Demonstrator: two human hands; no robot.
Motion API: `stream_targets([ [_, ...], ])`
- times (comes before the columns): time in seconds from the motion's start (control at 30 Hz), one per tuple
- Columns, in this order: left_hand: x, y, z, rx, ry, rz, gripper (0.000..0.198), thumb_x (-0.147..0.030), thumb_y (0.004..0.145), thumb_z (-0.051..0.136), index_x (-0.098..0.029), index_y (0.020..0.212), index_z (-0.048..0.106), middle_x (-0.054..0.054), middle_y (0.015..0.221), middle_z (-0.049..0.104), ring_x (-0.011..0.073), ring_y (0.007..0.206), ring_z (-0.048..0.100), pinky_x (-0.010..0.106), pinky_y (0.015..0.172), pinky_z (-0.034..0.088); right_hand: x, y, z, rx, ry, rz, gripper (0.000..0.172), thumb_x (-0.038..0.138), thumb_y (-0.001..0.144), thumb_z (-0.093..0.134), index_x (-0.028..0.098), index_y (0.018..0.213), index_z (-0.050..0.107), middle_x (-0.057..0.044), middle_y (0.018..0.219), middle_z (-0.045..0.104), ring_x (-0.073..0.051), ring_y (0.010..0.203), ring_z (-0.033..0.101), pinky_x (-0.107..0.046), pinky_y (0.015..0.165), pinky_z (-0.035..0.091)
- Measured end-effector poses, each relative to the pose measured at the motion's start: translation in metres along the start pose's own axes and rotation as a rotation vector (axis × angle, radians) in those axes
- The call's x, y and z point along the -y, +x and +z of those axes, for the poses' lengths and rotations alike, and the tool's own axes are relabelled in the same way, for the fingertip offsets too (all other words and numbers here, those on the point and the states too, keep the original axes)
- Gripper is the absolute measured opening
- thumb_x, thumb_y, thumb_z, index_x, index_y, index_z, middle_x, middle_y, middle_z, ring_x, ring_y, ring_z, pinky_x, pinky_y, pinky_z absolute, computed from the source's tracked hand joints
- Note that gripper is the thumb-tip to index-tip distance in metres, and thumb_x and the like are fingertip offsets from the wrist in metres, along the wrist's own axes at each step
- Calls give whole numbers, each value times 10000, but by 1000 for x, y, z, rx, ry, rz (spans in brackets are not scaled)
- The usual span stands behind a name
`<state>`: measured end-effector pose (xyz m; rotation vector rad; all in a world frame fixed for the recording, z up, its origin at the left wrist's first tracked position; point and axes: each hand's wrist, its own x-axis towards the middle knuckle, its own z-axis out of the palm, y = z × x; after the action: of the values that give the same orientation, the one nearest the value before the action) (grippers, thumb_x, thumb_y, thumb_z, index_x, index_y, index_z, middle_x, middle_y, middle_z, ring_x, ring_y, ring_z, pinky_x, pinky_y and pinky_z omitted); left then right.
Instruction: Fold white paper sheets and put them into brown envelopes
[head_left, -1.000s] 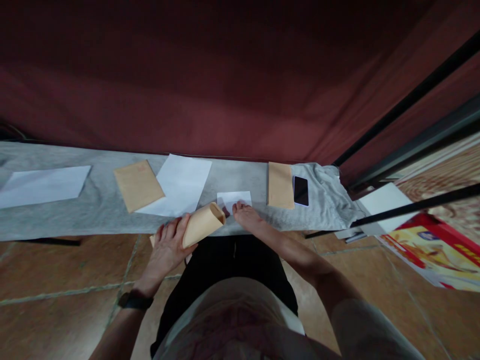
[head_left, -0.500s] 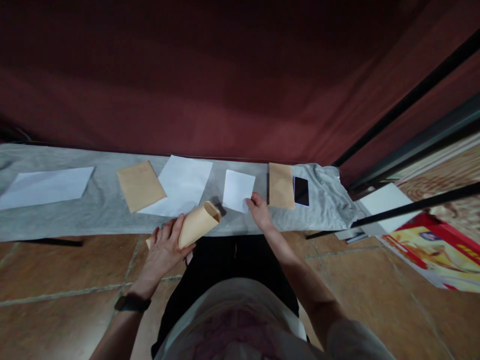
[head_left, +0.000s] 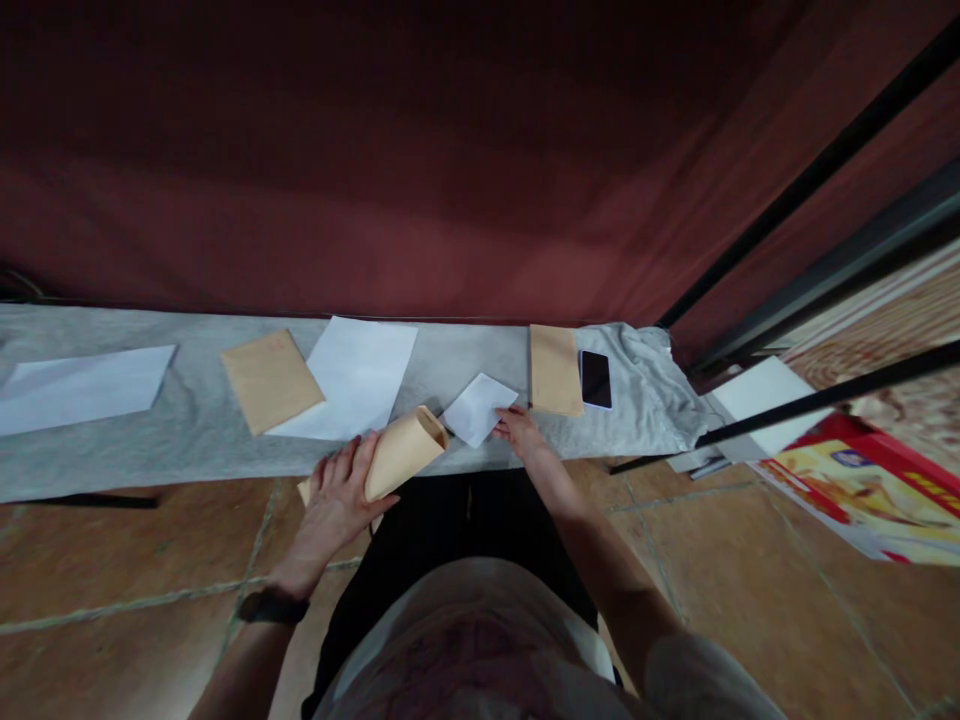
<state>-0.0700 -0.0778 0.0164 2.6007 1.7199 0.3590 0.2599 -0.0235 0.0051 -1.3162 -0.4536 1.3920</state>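
My left hand (head_left: 337,495) is wrapped round a brown paper envelope (head_left: 405,452), whose mouth gapes open toward the right. At the table's front edge, my right hand (head_left: 517,430) pinches the right corner of a small folded white paper (head_left: 478,408). That paper is turned at an angle, just right of the envelope's mouth. Left of it lies a larger white sheet (head_left: 364,370), partly covered by a flat brown envelope (head_left: 271,382). Another brown envelope (head_left: 556,370) lies beyond my right hand.
A phone (head_left: 596,379) lies right of the far envelope. Another white sheet (head_left: 90,388) is at the left of the cloth-covered table (head_left: 199,455). Dark red fabric (head_left: 450,200) hangs behind. A black bar (head_left: 810,415) and a red-and-yellow box (head_left: 862,485) are on the right.
My right hand has lifted and turned the folded white paper, bringing it slightly nearer the envelope's mouth. The left hand still holds the brown envelope. The view has shifted slightly.
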Motion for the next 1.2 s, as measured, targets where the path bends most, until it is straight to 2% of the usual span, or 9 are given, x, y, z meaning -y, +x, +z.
stream_targets([
  [0.1, -1, -2, 2, 0, -8, 3, 1020, -480, 814, 701, -170, 1615, 151, 233, 1515, 453, 397, 1387, 429, 550, 1151, 284, 1, -4, 8, -59, 36, -86, 286, 349, 701, 748, 228, 900, 581, 16, 786, 706, -148, 688, 675, -262, 644, 562],
  [0.23, -4, -2, 7, -19, -34, -19, 1041, -512, 807, 703, -186, 1619, 139, 220, 1487, 471, 397, 1374, 437, 562, 1156, 276, -2, -19, 28, -113, 114, -281, 331, 415, 726, 722, 250, 981, 591, 8, 908, 716, -153, 806, 685, -274, 718, 572],
  [0.37, -13, 1, 10, -44, -48, -49, 1051, -525, 808, 696, -154, 1618, 137, 234, 1457, 477, 415, 1346, 447, 571, 1135, 300, -16, -35, 46, -128, 122, -313, 361, 468, 736, 698, 255, 1008, 594, 12, 909, 697, -155, 844, 673, -288, 765, 581],
  [0.43, -18, 3, 11, -53, -48, -63, 1036, -514, 815, 691, -130, 1613, 153, 249, 1457, 468, 427, 1341, 443, 581, 1130, 299, -24, -39, 50, -121, 113, -311, 364, 479, 732, 698, 250, 996, 597, 29, 849, 674, -150, 819, 662, -293, 777, 584],
  [0.53, -20, 3, 13, -52, -49, -103, 1020, -497, 820, 688, -114, 1611, 169, 255, 1438, 478, 433, 1316, 459, 598, 1126, 290, -31, -41, 47, -92, 49, -295, 355, 485, 720, 705, 243, 962, 611, 42, 777, 657, -155, 786, 654, -301, 761, 590],
  [0.7, -17, 1, 20, -52, -85, -154, 1055, -474, 793, 712, -152, 1625, 150, 230, 1402, 518, 423, 1259, 497, 597, 1109, 300, -31, -38, 30, -61, -12, -253, 308, 431, 689, 727, 233, 913, 653, 4, 882, 738, -181, 828, 688, -303, 716, 608],
  [0.93, -17, 0, 24, -45, -117, -134, 1062, -447, 791, 710, -170, 1630, 119, 212, 1384, 520, 407, 1266, 484, 579, 1114, 304, -29, -35, 9, -61, -128, -210, 275, 373, 661, 761, 188, 859, 712, 13, 739, 734, -145, 635, 663, -255, 586, 594],
  [1.03, -20, 2, 24, -51, -107, -93, 1034, -427, 806, 696, -183, 1628, 119, 205, 1382, 510, 395, 1312, 451, 583, 1148, 264, -30, -35, 8, -58, -133, -199, 256, 338, 654, 764, 188, 859, 730, 15, 729, 739, -145, 624, 667, -244, 565, 589],
  [1.2, -30, 14, 18, -56, -100, -51, 1043, -419, 803, 703, -176, 1628, 113, 216, 1412, 475, 393, 1351, 422, 595, 1168, 236, -42, -40, 19, -48, -123, -175, 244, 320, 676, 722, 196, 886, 727, -11, 861, 765, -164, 727, 689, -270, 642, 600],
])
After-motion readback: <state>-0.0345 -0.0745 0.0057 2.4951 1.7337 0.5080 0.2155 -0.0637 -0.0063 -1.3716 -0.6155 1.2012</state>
